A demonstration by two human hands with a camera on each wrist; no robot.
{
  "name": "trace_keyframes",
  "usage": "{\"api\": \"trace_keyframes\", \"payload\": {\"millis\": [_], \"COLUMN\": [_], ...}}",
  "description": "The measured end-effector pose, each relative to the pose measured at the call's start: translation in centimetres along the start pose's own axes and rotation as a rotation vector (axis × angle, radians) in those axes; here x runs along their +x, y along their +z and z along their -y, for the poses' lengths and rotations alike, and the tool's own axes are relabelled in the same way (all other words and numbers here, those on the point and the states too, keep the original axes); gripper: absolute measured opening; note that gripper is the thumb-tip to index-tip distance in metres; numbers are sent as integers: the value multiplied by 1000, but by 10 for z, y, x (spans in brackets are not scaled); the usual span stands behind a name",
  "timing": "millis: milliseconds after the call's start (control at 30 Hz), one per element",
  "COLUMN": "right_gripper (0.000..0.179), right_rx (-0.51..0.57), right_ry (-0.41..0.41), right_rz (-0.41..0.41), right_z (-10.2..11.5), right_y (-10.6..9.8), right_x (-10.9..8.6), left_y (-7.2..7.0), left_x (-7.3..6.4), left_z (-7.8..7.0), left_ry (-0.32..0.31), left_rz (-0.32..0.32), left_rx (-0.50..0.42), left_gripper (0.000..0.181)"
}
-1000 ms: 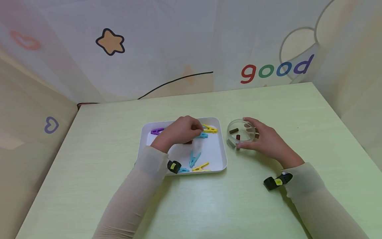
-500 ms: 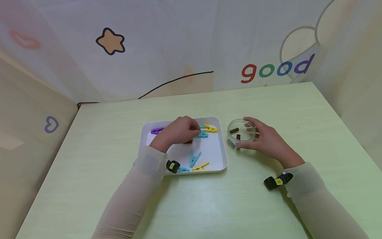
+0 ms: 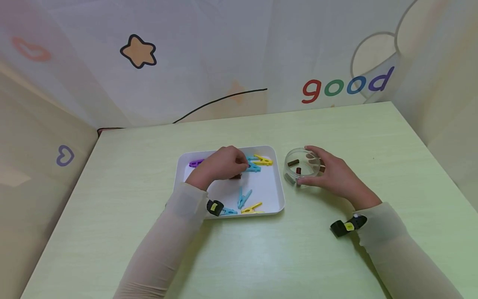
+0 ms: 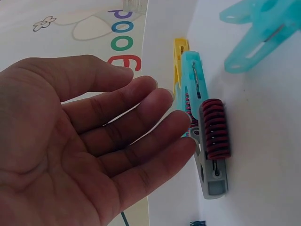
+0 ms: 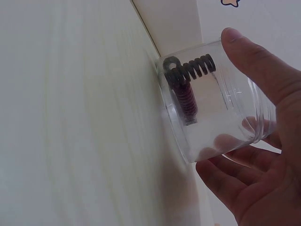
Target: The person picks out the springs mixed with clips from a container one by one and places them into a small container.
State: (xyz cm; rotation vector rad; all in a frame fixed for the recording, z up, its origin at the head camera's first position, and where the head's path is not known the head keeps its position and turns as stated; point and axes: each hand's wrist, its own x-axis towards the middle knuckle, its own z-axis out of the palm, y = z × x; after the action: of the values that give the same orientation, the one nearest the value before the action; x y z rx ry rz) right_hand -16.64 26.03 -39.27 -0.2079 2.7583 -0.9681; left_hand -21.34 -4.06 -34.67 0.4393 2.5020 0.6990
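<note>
My left hand (image 3: 223,162) hovers over the back of the white tray (image 3: 269,189), its fingers relaxed. Nothing shows between thumb and fingers in the left wrist view. Its fingertips are close to a dark red coil spring (image 4: 215,129), a grey clothespin (image 4: 214,186) and a light blue clothespin (image 4: 193,75). With thumb and fingers spread around it, my right hand (image 3: 332,174) grips a clear plastic jar (image 5: 211,134) on the table, right of the tray. Inside the jar lie a black spring (image 5: 197,67) and a dark red spring (image 5: 186,100).
Elsewhere in the tray lie a purple clothespin (image 3: 196,163), a yellow clothespin (image 3: 263,160) at the back right, and another blue clothespin (image 3: 243,199) and yellow clothespin (image 3: 252,209) towards the front. A printed cloth (image 3: 209,62) hangs behind the pale green table (image 3: 336,265).
My left hand has shifted slightly left over the tray, uncovering more of the blue clothespin at the back. My right hand and the jar have stayed in place.
</note>
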Motion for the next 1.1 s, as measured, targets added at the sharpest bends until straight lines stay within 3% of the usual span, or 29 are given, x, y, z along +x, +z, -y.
{"api": "trace_keyframes", "payload": {"millis": [1100], "right_gripper": [107], "right_rx": [14], "right_ry": [-7], "right_rz": [-5], "right_z": [-2], "right_y": [0], "right_x": [0], "left_y": [2], "left_x": [-2], "left_z": [4], "left_ry": [-32], "left_rz": [19], "left_rx": [99], "left_gripper": [21]}}
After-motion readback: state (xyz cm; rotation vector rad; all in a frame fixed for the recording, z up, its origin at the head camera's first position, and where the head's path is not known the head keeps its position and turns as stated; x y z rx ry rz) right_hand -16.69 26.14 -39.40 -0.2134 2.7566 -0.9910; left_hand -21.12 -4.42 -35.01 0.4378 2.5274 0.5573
